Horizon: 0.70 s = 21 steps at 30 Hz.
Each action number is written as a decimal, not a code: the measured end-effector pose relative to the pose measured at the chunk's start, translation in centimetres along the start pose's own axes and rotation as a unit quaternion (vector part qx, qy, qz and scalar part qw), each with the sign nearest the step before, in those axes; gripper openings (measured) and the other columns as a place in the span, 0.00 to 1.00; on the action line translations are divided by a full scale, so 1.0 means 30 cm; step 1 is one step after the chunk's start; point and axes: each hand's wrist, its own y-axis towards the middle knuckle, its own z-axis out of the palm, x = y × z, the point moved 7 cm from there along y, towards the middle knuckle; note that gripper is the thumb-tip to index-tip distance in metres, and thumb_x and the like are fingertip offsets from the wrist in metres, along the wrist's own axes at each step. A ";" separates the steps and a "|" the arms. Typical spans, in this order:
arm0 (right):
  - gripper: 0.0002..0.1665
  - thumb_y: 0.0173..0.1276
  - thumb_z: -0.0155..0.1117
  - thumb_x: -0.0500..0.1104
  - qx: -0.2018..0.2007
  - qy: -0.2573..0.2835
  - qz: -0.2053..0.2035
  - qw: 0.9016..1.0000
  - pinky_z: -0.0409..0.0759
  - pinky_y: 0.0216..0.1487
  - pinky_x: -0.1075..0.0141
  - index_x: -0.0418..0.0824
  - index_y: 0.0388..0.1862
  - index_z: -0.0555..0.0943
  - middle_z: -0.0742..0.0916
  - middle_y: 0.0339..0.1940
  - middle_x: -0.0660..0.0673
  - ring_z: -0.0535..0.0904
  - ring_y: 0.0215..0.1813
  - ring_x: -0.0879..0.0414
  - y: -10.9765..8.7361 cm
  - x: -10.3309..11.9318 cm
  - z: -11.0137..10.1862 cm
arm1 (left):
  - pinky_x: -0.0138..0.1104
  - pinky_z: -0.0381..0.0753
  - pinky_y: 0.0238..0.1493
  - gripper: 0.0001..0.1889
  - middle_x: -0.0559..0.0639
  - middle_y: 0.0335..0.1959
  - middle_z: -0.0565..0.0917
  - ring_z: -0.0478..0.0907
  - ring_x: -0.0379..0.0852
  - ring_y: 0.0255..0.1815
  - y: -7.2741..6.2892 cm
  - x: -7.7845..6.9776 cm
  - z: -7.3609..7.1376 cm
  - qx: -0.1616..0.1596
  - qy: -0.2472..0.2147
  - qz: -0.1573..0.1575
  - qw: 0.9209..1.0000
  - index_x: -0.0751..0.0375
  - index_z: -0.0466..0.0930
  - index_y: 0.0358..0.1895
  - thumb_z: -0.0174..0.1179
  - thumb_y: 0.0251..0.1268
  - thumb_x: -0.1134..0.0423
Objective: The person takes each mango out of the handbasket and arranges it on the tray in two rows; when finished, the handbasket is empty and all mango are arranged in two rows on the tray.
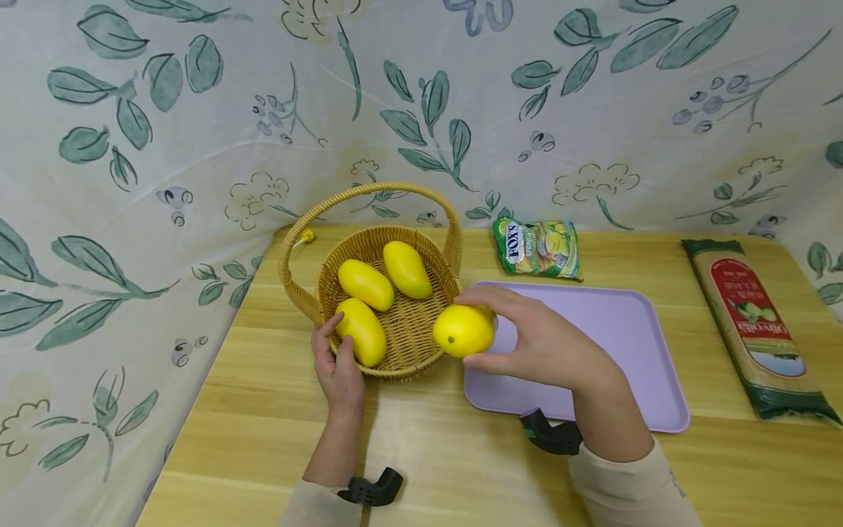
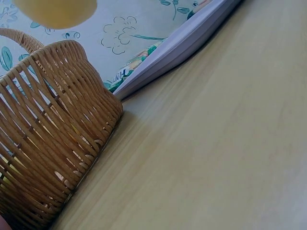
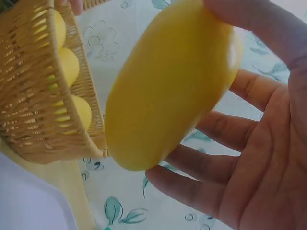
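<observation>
My right hand holds a yellow mango between thumb and fingers, up beside the basket's right rim and overlapping the tray's left edge in the head view. Seen from the right wrist, the mango is long and smooth, pinched near its ends. The wicker basket stands upright with its arched handle raised. Inside lie three more mangoes: one at the front, one behind it and one at the back right. My left hand grips the basket's front-left rim, fingertips by the front mango.
A lilac tray lies right of the basket. Behind it is a green Fox's candy bag, and a long Olivoila pasta pack lies at the far right. A floral cloth hangs behind the wooden table.
</observation>
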 end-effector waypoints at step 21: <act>0.40 0.82 0.30 0.66 -0.190 0.111 0.222 0.950 0.74 0.62 0.40 0.46 0.83 0.54 0.74 0.64 0.29 0.71 0.60 0.35 0.011 -0.371 -0.049 | 0.50 0.37 0.84 0.19 0.55 0.83 0.53 0.37 0.52 0.86 0.000 0.001 -0.002 0.002 0.004 -0.008 1.000 0.66 0.75 0.62 0.47 0.70 0.72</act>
